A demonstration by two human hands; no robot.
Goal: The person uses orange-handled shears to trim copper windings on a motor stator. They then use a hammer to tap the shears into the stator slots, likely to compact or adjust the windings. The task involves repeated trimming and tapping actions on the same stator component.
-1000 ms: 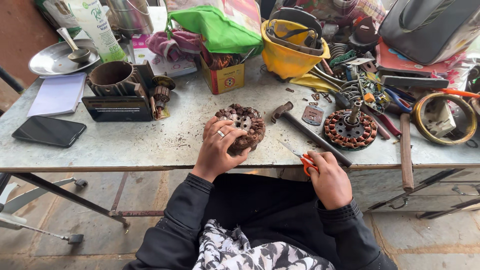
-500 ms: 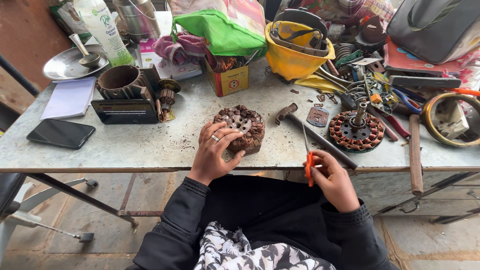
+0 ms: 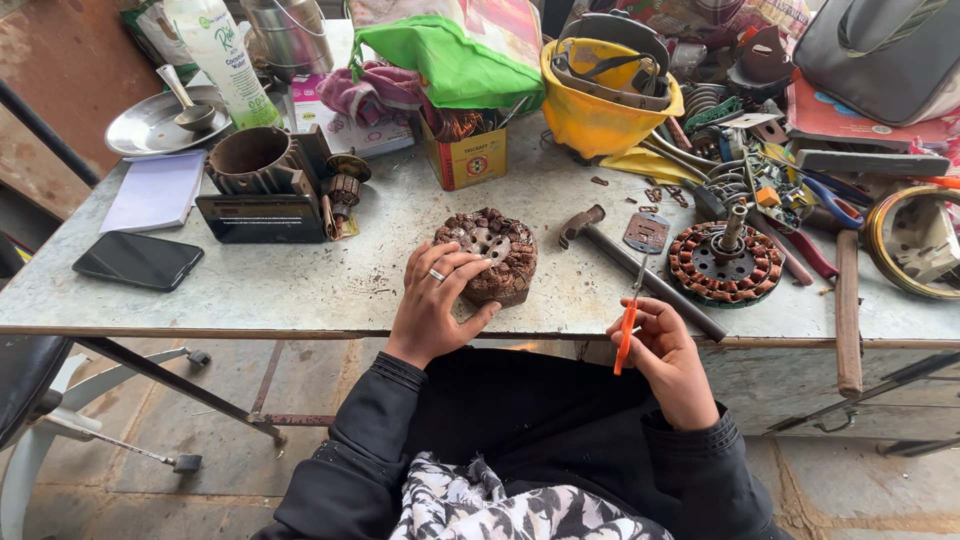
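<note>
Landmark: the copper-wound stator (image 3: pixel 490 255), sitting near the front edge of the metal surface (image 3: pixel 300 290).

Left hand (image 3: pixel 435 300) rests against the stator's near side — fingers spread and curled loosely over its rim, thumb out toward the surface edge, a ring on one finger. It steadies the stator rather than closing round it.

Right hand (image 3: pixel 668 352) is right of the stator, just off the front edge of the surface, fingers closed on an orange-handled tool (image 3: pixel 628 325); its thin metal tip points up and away from me. I cannot tell exactly what kind of tool it is.

Right of the stator: a hammer (image 3: pixel 640 272) lying at a slant, and beyond it a second wound stator with a shaft (image 3: pixel 725 262). Behind the stator — a small yellow box (image 3: pixel 465 158) and a yellow bucket (image 3: pixel 600 100). Left of the stator: a round metal housing (image 3: pixel 250 160), a black phone (image 3: pixel 138 260), a white notepad (image 3: pixel 155 190).
</note>
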